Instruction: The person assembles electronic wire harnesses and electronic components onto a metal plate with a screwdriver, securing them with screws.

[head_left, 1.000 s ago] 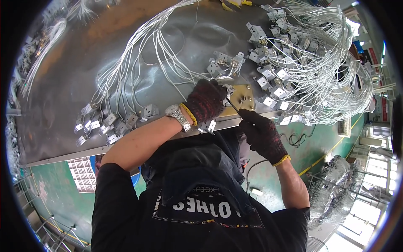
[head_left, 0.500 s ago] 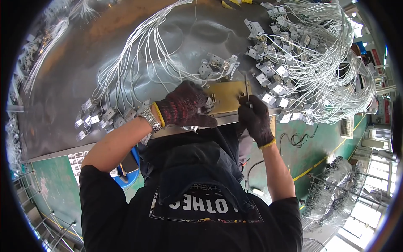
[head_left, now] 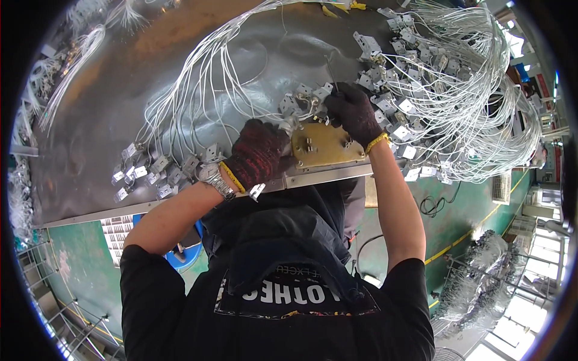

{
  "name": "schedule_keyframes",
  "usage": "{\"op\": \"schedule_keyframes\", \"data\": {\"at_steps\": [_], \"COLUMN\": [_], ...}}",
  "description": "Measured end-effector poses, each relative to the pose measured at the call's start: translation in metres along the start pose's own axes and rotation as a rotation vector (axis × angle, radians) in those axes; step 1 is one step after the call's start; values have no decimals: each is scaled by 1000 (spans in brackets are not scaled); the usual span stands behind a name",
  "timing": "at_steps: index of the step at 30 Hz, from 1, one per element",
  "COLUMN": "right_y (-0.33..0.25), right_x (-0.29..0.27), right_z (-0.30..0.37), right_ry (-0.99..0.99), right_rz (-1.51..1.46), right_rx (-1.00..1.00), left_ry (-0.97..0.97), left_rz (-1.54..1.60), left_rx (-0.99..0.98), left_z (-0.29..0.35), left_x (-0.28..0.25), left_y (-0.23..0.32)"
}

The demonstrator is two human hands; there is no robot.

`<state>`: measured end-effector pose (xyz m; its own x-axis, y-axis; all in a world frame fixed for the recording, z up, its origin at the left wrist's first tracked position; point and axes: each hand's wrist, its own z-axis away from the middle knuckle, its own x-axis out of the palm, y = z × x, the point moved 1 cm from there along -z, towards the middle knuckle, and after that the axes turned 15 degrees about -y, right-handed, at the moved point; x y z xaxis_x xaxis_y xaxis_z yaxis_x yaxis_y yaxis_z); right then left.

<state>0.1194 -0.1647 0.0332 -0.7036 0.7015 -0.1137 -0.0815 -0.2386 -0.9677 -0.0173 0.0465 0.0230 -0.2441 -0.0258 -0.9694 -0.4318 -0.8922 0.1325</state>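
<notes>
My left hand (head_left: 260,150), in a dark red and black knitted glove, is closed at the left edge of a brass-coloured plate (head_left: 325,155). A small silvery metal part (head_left: 290,124) shows at its fingertips, mostly covered by the glove. Beyond the plate's right half, my right hand (head_left: 352,111) grips a thin metal rod tool (head_left: 331,72) that points up and away. Its fingers are beside a small group of metal brackets (head_left: 304,99) with white wires. Small metal fittings stand on the plate, which lies at the bench's front edge.
A large heap of wired brackets (head_left: 415,78) covers the bench's right side. More brackets (head_left: 159,165) lie at the left, their white wires (head_left: 208,51) running to the far side. Below are a green floor, a blue stool (head_left: 185,256) and a black cable (head_left: 435,207).
My right hand has moved up and left with the rod tool, from the plate's right end to the bracket group. My left hand has shifted slightly left, uncovering fittings on the plate.
</notes>
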Motion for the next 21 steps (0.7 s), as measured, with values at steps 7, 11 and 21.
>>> {"op": "schedule_keyframes", "data": {"at_steps": [7, 11, 21], "right_y": [-7, -2, -9], "right_x": [22, 29, 34], "right_z": [34, 42, 61], "right_ry": [-20, -34, 29], "right_rz": [5, 21, 733], "right_rx": [11, -56, -532], "left_ry": [117, 135, 162], "left_rz": [283, 389, 209], "left_rx": [-37, -16, -7], "left_z": [0, 2, 0], "left_x": [1, -5, 1], "left_y": [1, 4, 5]}}
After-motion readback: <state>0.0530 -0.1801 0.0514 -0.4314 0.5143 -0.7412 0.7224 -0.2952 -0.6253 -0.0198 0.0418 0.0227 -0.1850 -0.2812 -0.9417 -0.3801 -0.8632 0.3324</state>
